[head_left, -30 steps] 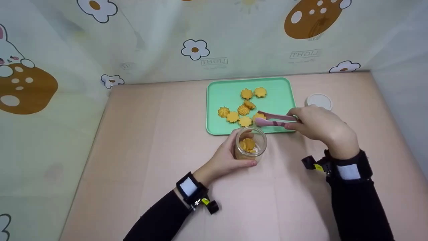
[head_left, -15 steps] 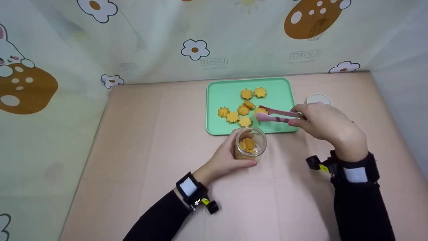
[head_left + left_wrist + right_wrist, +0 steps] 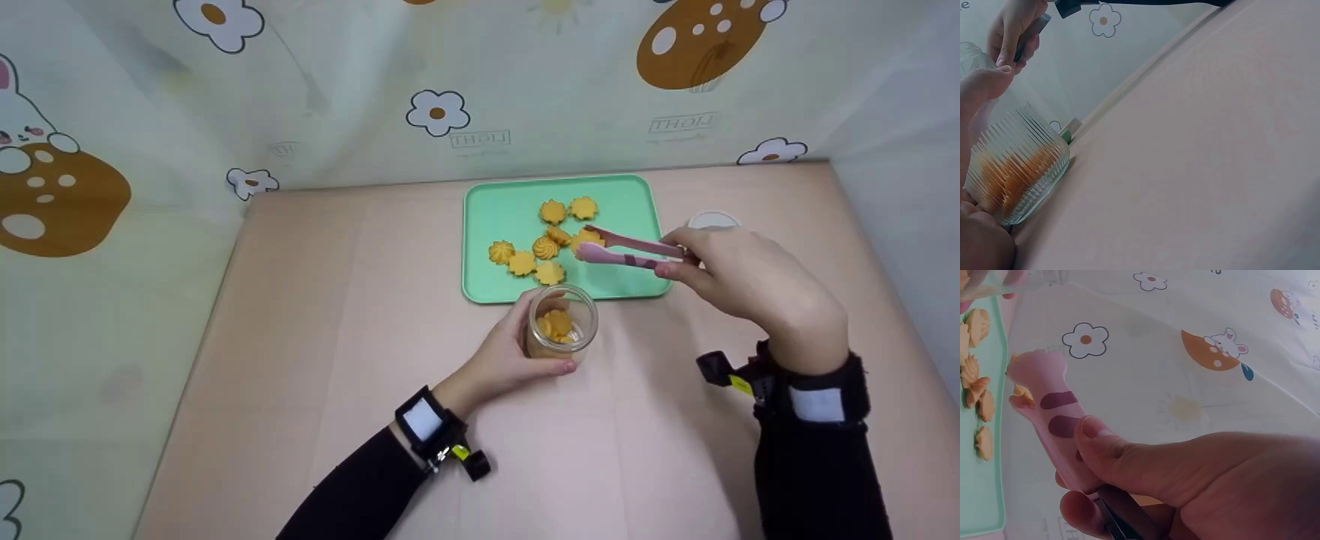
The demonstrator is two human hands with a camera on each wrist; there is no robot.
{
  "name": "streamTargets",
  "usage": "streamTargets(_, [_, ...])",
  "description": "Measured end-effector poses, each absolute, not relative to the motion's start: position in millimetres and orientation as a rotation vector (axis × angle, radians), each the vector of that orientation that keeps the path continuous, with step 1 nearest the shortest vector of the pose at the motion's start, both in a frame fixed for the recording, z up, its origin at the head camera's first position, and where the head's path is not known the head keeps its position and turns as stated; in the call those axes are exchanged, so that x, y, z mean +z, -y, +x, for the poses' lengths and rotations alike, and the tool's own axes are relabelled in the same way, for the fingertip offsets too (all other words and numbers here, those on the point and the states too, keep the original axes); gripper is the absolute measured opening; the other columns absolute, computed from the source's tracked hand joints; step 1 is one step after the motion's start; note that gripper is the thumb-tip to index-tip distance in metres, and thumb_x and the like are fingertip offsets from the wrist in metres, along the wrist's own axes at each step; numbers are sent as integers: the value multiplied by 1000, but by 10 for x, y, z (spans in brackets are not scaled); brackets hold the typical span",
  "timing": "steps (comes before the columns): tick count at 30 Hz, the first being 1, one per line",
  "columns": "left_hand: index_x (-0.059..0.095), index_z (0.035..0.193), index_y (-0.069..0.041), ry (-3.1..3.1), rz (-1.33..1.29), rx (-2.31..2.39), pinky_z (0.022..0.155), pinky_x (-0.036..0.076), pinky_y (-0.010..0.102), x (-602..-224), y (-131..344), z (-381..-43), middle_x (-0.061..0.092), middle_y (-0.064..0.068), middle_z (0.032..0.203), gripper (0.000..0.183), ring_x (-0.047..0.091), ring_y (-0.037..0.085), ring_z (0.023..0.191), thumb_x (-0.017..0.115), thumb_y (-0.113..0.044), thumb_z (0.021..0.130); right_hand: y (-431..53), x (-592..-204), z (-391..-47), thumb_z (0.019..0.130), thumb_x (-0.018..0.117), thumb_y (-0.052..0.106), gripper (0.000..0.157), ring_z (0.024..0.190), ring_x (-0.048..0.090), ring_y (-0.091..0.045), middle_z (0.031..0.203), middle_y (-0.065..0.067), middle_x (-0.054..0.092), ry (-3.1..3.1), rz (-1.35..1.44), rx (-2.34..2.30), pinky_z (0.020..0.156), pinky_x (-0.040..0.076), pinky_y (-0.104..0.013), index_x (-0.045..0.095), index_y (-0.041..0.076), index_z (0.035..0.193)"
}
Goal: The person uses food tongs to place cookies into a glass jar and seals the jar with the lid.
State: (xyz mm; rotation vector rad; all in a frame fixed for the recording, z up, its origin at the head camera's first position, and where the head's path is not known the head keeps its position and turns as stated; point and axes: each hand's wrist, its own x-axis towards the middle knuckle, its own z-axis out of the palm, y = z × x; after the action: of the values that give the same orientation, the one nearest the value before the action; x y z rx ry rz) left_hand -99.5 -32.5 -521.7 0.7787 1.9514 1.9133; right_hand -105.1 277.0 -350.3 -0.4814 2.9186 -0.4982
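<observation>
My left hand grips a ribbed glass jar around its side, its mouth facing up. Several flower-shaped cookies lie at the bottom of the jar. In my right hand is a pair of pink tongs, squeezed between thumb and fingers. The tong tips pinch one cookie over the green tray, and the right wrist view shows it partly hidden behind the front tip. Several more cookies are spread on the tray, just behind the jar.
A round white lid lies right of the tray, partly covered by my right hand in the head view. The pinkish tabletop ends at a patterned curtain behind and at the left.
The tongs, with the cookie between their tips, have moved up from the tray's front, back and slightly right. My right arm has shifted right. The left hand and jar stay put.
</observation>
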Motion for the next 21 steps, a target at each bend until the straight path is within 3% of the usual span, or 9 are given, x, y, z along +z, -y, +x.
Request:
streamTargets(14, [44,162,-26,-1976,782,1896,127,38,40,-5213,332,-1000,60,0,154,95,54,17,145,96,-14,83,-2652,-3257,-681,105,77,23,26,78,53,-12,90,7,65,-3027,-755,-586,66,45,-33,75,11,129])
streamTargets(21, [43,162,-27,-2004,733,1855,126,40,39,-5200,342,-973,59,0,155,96,56,16,143,97,-18,83,-2597,-3189,-512,104,78,29,24,79,54,-9,91,12,63,-3008,-790,-562,67,48,-34,75,17,125])
